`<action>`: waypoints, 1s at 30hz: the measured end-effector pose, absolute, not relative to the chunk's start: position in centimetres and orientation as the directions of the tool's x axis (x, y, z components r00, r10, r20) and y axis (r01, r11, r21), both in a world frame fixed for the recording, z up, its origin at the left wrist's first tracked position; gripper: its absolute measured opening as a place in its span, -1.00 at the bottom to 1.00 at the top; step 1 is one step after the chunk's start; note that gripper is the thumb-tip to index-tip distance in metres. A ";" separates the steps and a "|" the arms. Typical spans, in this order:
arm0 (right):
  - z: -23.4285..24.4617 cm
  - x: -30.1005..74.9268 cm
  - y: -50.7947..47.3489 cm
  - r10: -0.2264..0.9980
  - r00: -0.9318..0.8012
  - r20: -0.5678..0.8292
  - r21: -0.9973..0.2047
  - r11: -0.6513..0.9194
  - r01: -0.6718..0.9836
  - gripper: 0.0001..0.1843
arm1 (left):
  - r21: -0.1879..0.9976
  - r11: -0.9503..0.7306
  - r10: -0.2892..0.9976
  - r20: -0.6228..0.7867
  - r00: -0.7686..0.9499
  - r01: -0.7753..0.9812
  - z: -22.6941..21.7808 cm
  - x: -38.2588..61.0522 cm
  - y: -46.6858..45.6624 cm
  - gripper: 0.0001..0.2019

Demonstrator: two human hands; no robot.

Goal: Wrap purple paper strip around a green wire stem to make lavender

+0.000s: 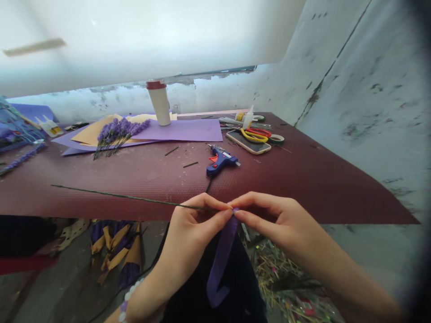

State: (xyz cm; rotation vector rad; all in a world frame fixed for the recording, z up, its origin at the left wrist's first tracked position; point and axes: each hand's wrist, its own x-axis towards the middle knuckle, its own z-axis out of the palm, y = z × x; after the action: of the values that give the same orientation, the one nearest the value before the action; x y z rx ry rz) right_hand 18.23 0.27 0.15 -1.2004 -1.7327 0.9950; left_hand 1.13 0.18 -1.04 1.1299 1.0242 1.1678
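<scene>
your left hand (190, 237) and right hand (269, 215) are close together, fingertips clamped at the join of a green wire stem (134, 198) and a purple ribbon (222, 260), just past the edge of the dark red table mat (286, 188). recommend you keep that pinch firm and the ribbon snug against the wire.

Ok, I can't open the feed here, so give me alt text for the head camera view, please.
The left hand holds a thin green wire stem while the right hand pinches a purple ribbon at its tip, near the edge of a maroon table mat. A blue glue gun and purple flower sprigs lie farther back.
</scene>
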 end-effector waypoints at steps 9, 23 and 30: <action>-0.1 17.9 -0.1 0.954 -0.133 0.271 -0.830 0.301 0.469 -0.89 | 0.981 0.086 0.993 -0.070 0.095 -0.175 -1.6 0.9 0.0 -0.79; -0.8 18.0 -0.7 0.750 -0.285 0.597 -0.540 0.638 0.549 -0.80 | 0.946 0.204 0.973 -0.168 0.158 -0.252 -0.6 0.6 0.0 -0.75; -0.9 17.9 -0.7 0.650 -0.342 0.678 -0.404 0.719 0.565 -0.76 | 0.929 0.208 0.973 -0.163 0.165 -0.307 -0.6 0.4 0.0 -0.77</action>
State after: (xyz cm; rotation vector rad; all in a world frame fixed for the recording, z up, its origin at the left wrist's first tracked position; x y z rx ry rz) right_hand 17.88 -0.66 -0.90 -0.9245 -2.0342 0.1208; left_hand 0.42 -0.03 -0.61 0.8964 0.9567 1.1116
